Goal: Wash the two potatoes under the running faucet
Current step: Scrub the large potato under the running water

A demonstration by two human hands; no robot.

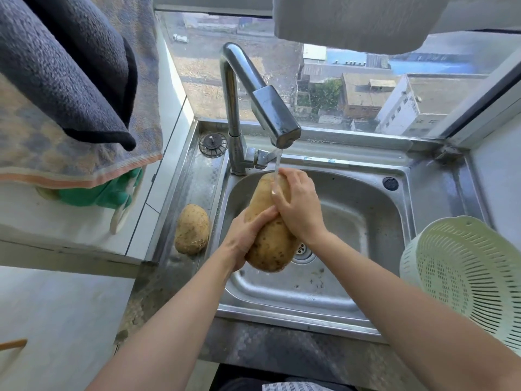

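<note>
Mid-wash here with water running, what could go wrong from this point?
1. The large potato is wet and held over the sink by the left hand and right hand; it might slip and drop.
2. The second potato sits on the narrow ledge at the sink's left and may roll.
3. Water from the faucet could splash outward.

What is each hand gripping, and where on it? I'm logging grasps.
Both hold the large potato under the water: left hand around its lower left side, right hand over its upper right end.
</note>
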